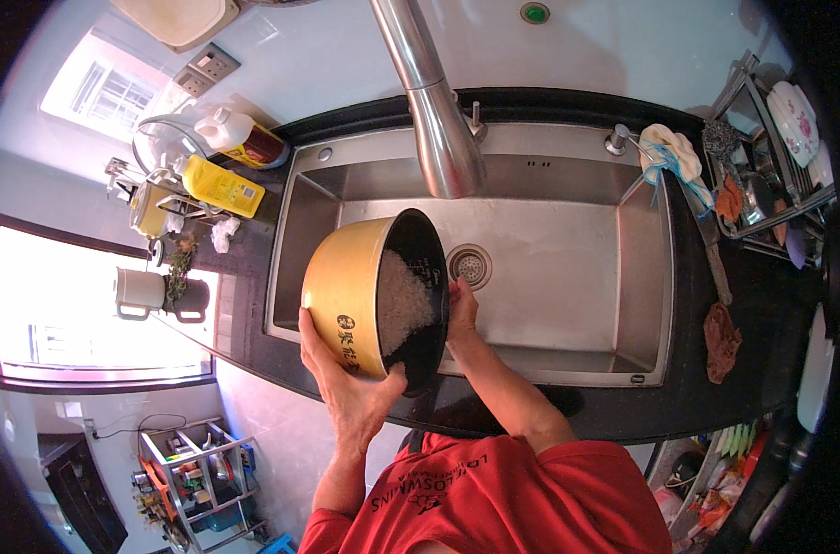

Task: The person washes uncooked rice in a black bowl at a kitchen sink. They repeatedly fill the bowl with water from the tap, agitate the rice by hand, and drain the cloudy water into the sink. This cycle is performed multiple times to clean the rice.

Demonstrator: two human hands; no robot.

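At the far left, a window (97, 314) stands beside a light lidded pot (139, 292) with a side handle. On the dark countertop (246, 309), left of the sink, a yellow bottle (224, 186) leans near a larger bottle with a white top (226, 129). The left hand (351, 392) is closed on the golden pot (342, 291): fingers spread against the outer wall, thumb over the near rim. The golden pot is positioned above the left part of the sink (568, 268), tilted with its dark mouth facing right; white rice (404, 300) lies inside. The right hand (462, 314) is at the right side of the rim; its fingers are partly hidden, so how far they are closed, and whether they grip the rim, cannot be told. The drain (469, 266) is just beyond this hand, below the steel faucet (443, 134). On the right, a soap dispenser (616, 139) adjoins a pale cloth (669, 148); a brown cloth (721, 342) lies nearer the front, and a dish rack (762, 175) stands at the far right.
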